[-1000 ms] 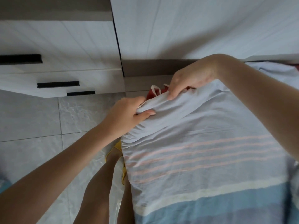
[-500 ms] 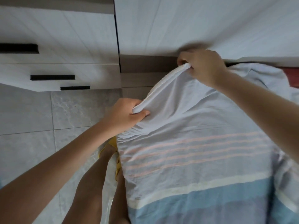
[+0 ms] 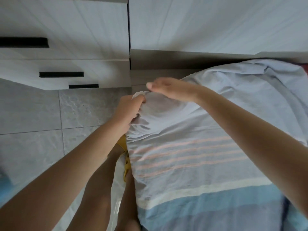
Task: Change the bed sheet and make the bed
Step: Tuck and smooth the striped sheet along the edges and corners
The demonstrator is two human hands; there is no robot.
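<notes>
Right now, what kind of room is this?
Probably a bedroom. The left hand grips a striped bed sheet at its corner, white drawers with black handles stand close by, and the floor is grey tile.

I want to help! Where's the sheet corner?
In the head view, the sheet corner is mid-frame, bunched in the left hand, just below the right hand, near the white drawers.
</notes>
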